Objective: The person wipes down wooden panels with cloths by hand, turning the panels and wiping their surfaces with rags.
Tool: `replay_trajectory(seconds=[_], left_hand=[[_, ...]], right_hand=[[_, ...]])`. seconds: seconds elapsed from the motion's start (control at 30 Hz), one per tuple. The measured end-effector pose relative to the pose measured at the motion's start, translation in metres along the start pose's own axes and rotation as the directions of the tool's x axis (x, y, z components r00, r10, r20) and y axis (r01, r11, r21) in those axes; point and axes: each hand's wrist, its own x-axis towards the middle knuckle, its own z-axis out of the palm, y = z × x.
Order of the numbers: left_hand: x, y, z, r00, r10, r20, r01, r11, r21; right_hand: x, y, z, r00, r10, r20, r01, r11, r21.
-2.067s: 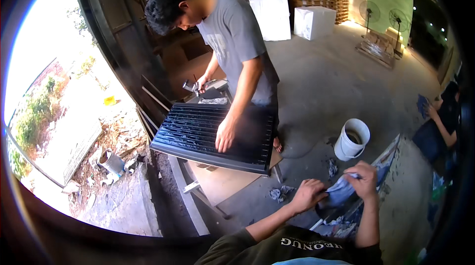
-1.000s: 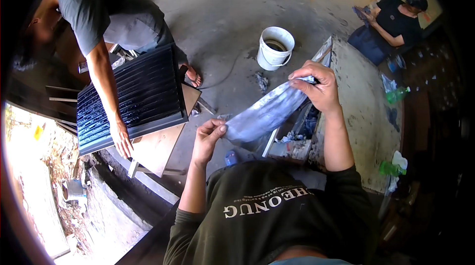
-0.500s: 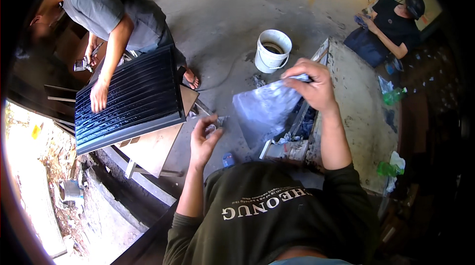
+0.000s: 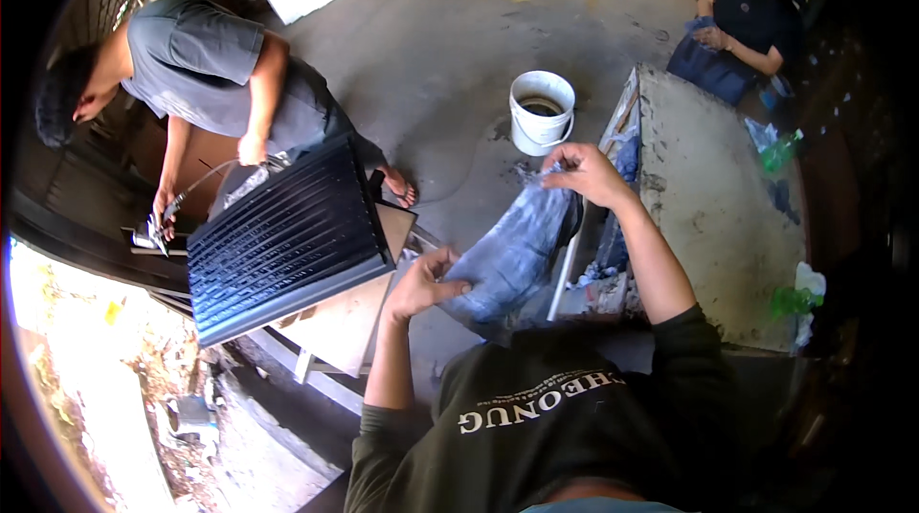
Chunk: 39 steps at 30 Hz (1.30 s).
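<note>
Over the last half second the clear plastic bag has been drawn out from a loose, crumpled bunch into a long, taut strip running from low left to upper right, and the left hand, which was open just beside the bag a moment ago, has now come onto its lower end. That suggests the bag is being stretched flat or straightened rather than simply held up. The left hand is partly curled, fingers closed over the bottom edge of the plastic; the right hand is pinched shut on the top corner, raised above and to the right of the left, near the edge of the stained counter. The bag thus hangs between the two hands, in front of the person's chest and above the concrete floor. A white bucket stands on the floor just beyond the right hand. To the left, another person's hand rests on a black ribbed panel.
</note>
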Motion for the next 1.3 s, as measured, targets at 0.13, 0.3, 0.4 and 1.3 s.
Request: replay_trajectory(seconds=[0.13,0.3,0.4,1.3], left_hand=[[-0.015,-0.012,-0.017,0.995,-0.074,-0.064,0.087,0.969,0.231],[-0.006,0.010,-0.010,0.974,-0.153,-0.170,0.199,0.932,0.303],[-0.003,0.007,-0.013,0.964,-0.184,-0.193,0.248,0.884,0.397],[0.098,0.005,0.112,0.983,-0.166,-0.079,0.122,0.911,-0.394]], right_hand=[[-0.022,0.028,0.010,0.992,0.127,0.002,-0.126,0.983,0.135],[-0.027,0.088,0.028,0.980,0.125,-0.156,-0.066,0.940,0.334],[-0.027,0.111,0.042,0.880,-0.034,-0.474,0.073,0.995,0.065],[-0.058,0.127,0.172,0.950,-0.136,-0.280,0.110,-0.695,0.711]])
